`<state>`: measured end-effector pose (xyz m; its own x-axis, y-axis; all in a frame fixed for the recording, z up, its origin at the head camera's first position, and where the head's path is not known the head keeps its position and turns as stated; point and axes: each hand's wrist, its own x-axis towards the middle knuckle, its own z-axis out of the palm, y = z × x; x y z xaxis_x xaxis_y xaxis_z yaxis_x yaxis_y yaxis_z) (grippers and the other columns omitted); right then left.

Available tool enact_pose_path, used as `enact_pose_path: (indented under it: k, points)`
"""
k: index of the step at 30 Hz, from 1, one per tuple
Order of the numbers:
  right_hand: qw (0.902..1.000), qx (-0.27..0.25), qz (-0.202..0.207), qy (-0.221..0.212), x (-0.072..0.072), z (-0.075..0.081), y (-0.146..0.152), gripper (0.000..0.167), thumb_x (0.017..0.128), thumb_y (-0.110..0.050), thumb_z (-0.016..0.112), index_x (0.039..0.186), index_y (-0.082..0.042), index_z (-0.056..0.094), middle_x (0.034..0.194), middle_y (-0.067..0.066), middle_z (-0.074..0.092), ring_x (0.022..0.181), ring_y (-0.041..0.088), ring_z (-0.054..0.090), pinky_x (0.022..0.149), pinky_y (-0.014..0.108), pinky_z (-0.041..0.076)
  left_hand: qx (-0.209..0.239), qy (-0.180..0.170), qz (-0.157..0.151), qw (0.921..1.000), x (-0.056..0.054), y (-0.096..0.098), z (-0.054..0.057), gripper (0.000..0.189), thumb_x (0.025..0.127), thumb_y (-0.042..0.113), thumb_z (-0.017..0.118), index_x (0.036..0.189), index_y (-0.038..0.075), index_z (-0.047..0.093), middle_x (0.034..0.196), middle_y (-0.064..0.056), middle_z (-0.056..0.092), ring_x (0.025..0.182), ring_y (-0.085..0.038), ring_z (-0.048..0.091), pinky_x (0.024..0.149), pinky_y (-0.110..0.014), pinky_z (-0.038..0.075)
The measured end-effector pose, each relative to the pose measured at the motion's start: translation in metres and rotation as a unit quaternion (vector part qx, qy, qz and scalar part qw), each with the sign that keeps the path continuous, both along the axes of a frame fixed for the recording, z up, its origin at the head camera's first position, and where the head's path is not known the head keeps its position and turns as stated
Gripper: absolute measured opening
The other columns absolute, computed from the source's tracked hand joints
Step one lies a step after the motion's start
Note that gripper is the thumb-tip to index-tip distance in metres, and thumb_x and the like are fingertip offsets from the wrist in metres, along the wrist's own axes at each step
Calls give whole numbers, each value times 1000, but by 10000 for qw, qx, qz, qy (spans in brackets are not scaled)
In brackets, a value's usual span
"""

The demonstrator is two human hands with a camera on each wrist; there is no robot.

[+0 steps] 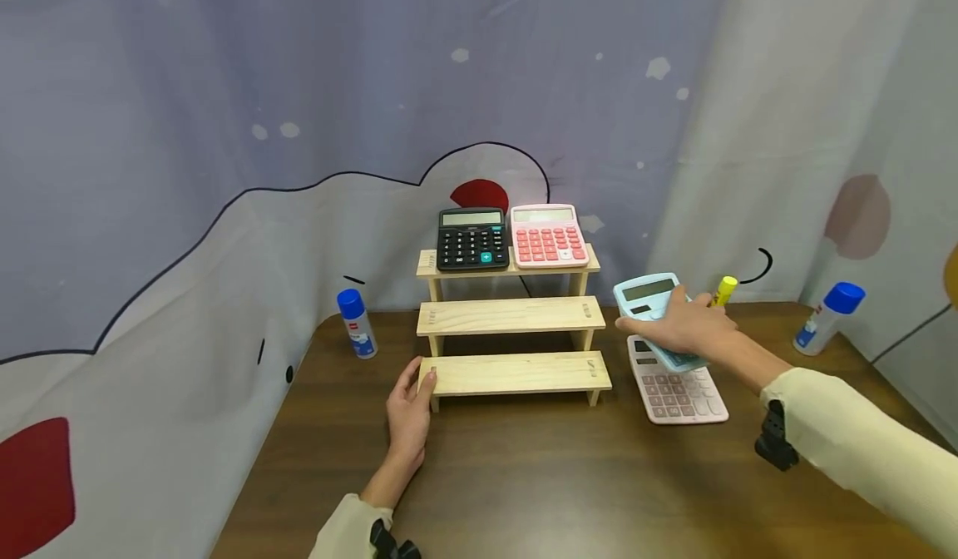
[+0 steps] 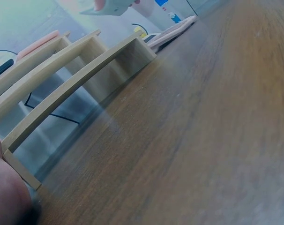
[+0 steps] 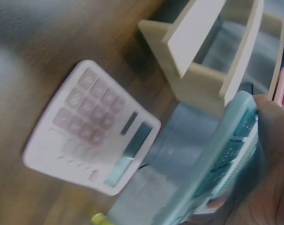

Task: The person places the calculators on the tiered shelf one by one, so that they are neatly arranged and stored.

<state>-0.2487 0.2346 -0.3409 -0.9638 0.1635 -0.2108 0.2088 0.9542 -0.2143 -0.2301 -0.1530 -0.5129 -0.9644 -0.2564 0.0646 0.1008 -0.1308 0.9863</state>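
Note:
My right hand [image 1: 683, 326] grips a light blue calculator [image 1: 649, 290] across its width, thumb on the left edge. It is held above a pale pink calculator [image 1: 681, 388] that lies on the table; the right wrist view shows the two apart. My left hand [image 1: 408, 413] holds the left end of the lowest step of a three-step wooden display stand [image 1: 516, 374], thumb at the front corner. On the top step a black calculator [image 1: 471, 240] and a pink calculator [image 1: 549, 235] lean back side by side. The middle and bottom steps bear nothing.
A blue-capped white bottle [image 1: 358, 324] stands left of the stand, another blue-capped bottle [image 1: 827, 319] at the far right. Something with a yellow top [image 1: 723, 290] stands behind my right hand. A printed curtain [image 1: 337, 243] hangs behind the brown table [image 1: 524, 484].

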Motion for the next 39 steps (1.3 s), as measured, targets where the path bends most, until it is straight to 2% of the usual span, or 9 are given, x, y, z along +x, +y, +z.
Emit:
enact_pose_path:
  k: [5, 11, 14, 18, 21, 25, 29, 34, 39]
  points:
    - [9981, 136, 130, -583, -3, 9, -37, 133, 80, -86, 42, 150, 19, 0, 138, 53, 19, 117, 59, 41, 92, 59, 44, 0, -6, -51, 10000, 1, 1, -1, 54, 100, 20, 62, 149, 4, 44, 148, -20, 49, 136, -29, 50, 88, -12, 49]
    - [9970, 355, 195, -656, -8, 17, -85, 126, 79, -83, 47, 150, 15, 15, 135, 43, 37, 110, 45, 50, 85, 46, 49, 73, -27, -47, 10000, 1, 0, -3, 54, 101, 19, 61, 150, 4, 43, 150, -20, 48, 137, -27, 48, 90, -11, 48]
    - [9957, 448, 219, -781, -10, 25, -108, 123, 78, -83, 47, 152, 11, 16, 138, 39, 39, 114, 41, 50, 91, 47, 48, 91, 2, -61, 9999, 0, 0, -4, 54, 101, 19, 61, 150, 3, 43, 150, -20, 47, 138, -27, 47, 90, -11, 47]
    - [9872, 552, 502, -1412, -16, 43, -138, 117, 82, -82, 40, 155, 7, 17, 152, 30, 32, 124, 36, 46, 107, 50, 39, 79, 14, -37, 10000, -1, 0, -3, 53, 101, 19, 61, 149, 4, 44, 149, -19, 49, 136, -26, 49, 88, -11, 48]
    - [9785, 639, 805, -1789, -24, 51, -159, 114, 82, -83, 37, 154, 5, 24, 154, 22, 34, 121, 29, 47, 106, 44, 39, 12, 1, -18, 10000, -2, 0, -2, 54, 100, 21, 62, 149, 6, 45, 147, -20, 51, 134, -25, 51, 88, -12, 49]
    - [9774, 598, 875, -1830, -26, 57, -185, 109, 84, -81, 40, 151, 4, 31, 149, 19, 41, 119, 25, 48, 103, 39, 43, 31, -67, -73, 9999, -1, -1, -2, 54, 100, 21, 62, 149, 6, 44, 146, -21, 52, 133, -25, 52, 88, -13, 49]
    - [9827, 477, 623, -1679, -23, 62, -211, 101, 87, -78, 43, 150, 1, 36, 147, 16, 45, 122, 25, 48, 108, 39, 42, 87, -39, -48, 9999, 0, -1, -2, 53, 100, 18, 61, 149, 4, 44, 148, -20, 49, 136, -26, 49, 89, -11, 48]
    - [9884, 716, 82, -1335, -24, 62, -243, 96, 86, -80, 46, 148, -7, 45, 149, 14, 47, 125, 33, 52, 102, 50, 48, 109, 15, -65, 9999, -3, -1, -1, 54, 100, 18, 63, 148, 4, 45, 148, -19, 50, 136, -26, 50, 89, -11, 48]
    - [9809, 1140, 96, -1572, -31, 61, -271, 88, 91, -77, 40, 148, -11, 47, 148, 16, 48, 125, 47, 51, 96, 60, 49, 103, 8, -86, 9999, -3, -1, -1, 54, 100, 19, 62, 148, 4, 45, 146, -19, 52, 134, -25, 52, 88, -12, 49]
